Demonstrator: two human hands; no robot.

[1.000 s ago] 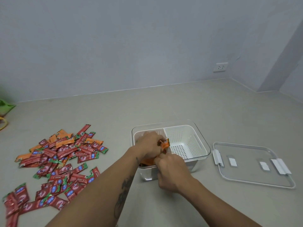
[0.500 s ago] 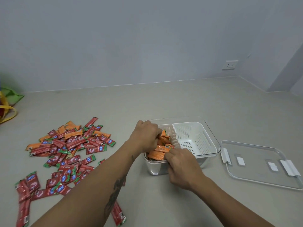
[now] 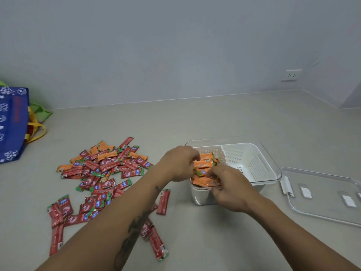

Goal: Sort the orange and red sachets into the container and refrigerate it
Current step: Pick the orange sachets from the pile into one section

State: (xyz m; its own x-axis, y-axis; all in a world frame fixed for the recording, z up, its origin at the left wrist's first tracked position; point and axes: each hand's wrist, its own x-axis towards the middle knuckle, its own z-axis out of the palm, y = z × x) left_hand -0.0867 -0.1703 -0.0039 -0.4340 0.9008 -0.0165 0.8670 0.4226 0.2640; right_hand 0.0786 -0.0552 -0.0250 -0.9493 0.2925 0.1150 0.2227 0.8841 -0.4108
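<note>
A clear container (image 3: 270,178) with a white perforated, two-part insert stands on the counter. Its left compartment holds a stack of orange sachets (image 3: 204,164); the right compartment (image 3: 248,163) is bare. My left hand (image 3: 180,163) curls over the stack's left side, fingers on the sachets. At the stack's near edge my right hand (image 3: 231,187) pinches the orange sachets with fingertips. A pile of red and orange sachets (image 3: 105,173) lies loose on the counter to the left, with a few red ones near my left forearm.
The clear lid (image 3: 322,194) with white clips lies flat right of the container. A blue printed bag (image 3: 12,124) with yellow handles and a green one behind it sit at the far left by the wall. A wall socket (image 3: 292,74) is at the back right.
The view has shifted, so the container appears further right and the blue bag has come into view. Both hands stay on the orange stack, which sits higher in the left compartment.
</note>
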